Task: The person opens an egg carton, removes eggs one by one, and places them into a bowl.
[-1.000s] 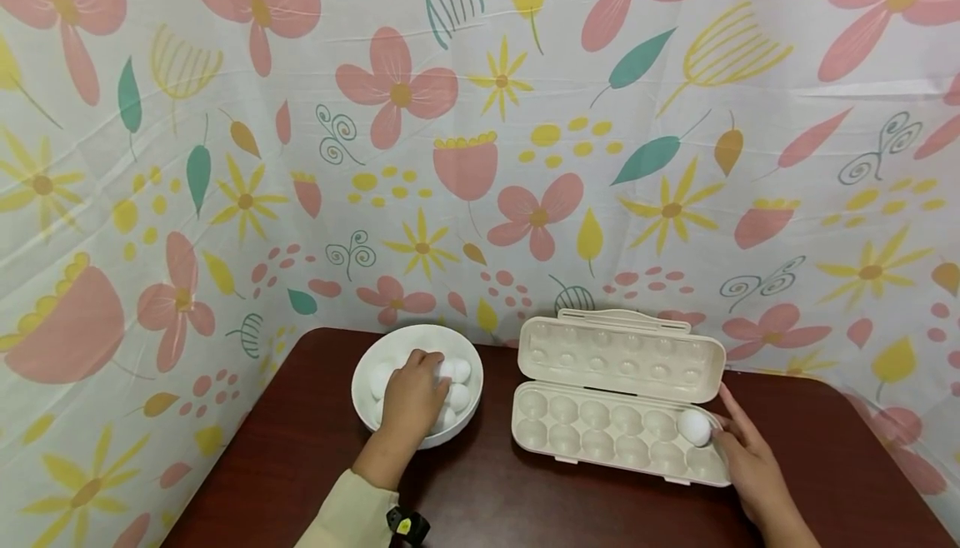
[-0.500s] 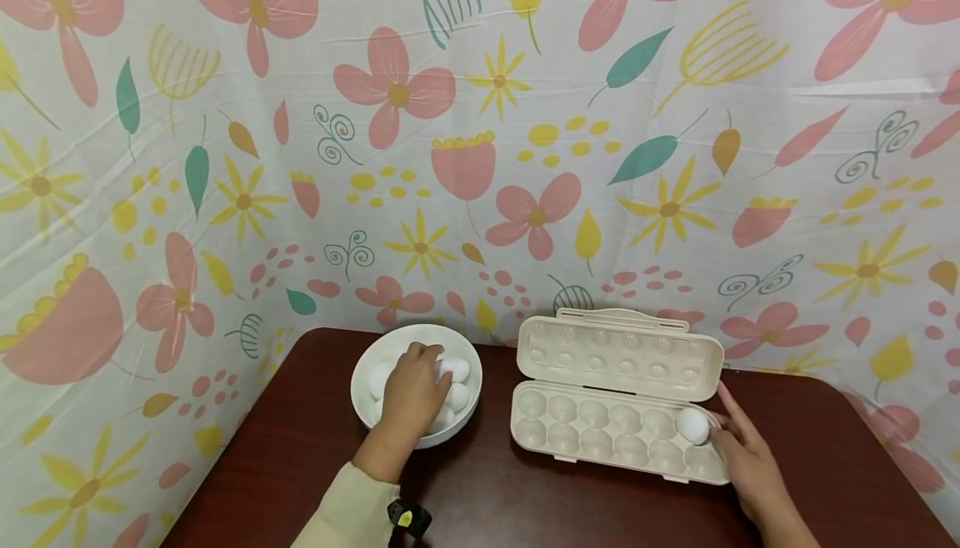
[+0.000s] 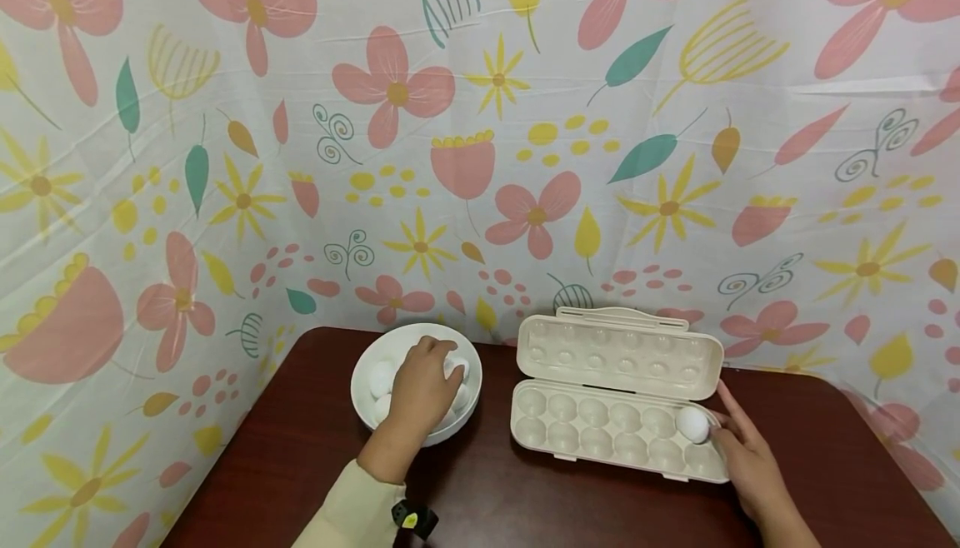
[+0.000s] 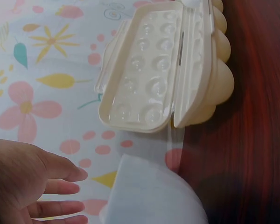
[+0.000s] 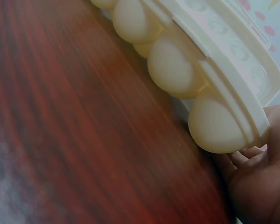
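Observation:
On the left of the head view, a white bowl [image 3: 401, 335] holds several white eggs [image 3: 381, 378]. My left hand [image 3: 422, 386] hovers over them, thumb and fingers spread. In the left wrist view the fingers [image 4: 60, 186] hang loosely bent beside the bowl [image 4: 149, 191], with nothing between them. A cream egg box [image 3: 615, 456] lies with its lid [image 3: 622, 361] raised. One egg [image 3: 692, 424] sits in the back-row cup at its right end. My right hand [image 3: 750, 463] grips that end, thumb at the rim; part of its fingers is hidden behind the box [image 5: 219, 121].
A dark reddish-brown table [image 3: 480, 498] carries the bowl and the box. Right behind it hangs a white cloth with flower prints [image 3: 480, 240], which the raised lid stands close to. A strap with a black device [image 3: 415, 520] is at the left cuff.
My left hand has shifted slightly to the right and up over the bowl, uncovering eggs on its left side. My right hand and the egg box have stayed in place.

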`<act>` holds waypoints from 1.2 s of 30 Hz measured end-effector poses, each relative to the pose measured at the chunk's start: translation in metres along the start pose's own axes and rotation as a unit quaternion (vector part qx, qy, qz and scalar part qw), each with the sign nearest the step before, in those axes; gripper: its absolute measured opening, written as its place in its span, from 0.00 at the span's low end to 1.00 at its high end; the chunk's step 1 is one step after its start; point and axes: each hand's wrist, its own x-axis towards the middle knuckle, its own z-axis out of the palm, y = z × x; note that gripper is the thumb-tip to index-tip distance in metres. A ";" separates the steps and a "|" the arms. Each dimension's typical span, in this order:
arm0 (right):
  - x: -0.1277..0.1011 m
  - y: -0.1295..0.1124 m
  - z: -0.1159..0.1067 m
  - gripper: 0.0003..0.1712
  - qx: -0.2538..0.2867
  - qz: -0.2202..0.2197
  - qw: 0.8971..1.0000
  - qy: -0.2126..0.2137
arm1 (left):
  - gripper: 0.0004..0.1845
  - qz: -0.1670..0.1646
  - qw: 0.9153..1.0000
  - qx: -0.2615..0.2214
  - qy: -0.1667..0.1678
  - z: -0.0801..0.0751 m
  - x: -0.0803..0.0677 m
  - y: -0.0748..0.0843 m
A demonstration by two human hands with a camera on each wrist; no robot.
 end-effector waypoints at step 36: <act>-0.001 -0.001 -0.001 0.38 0.001 0.006 1.000 -0.007 | 0.19 0.099 0.994 -0.025 -0.038 0.040 -0.001 0.091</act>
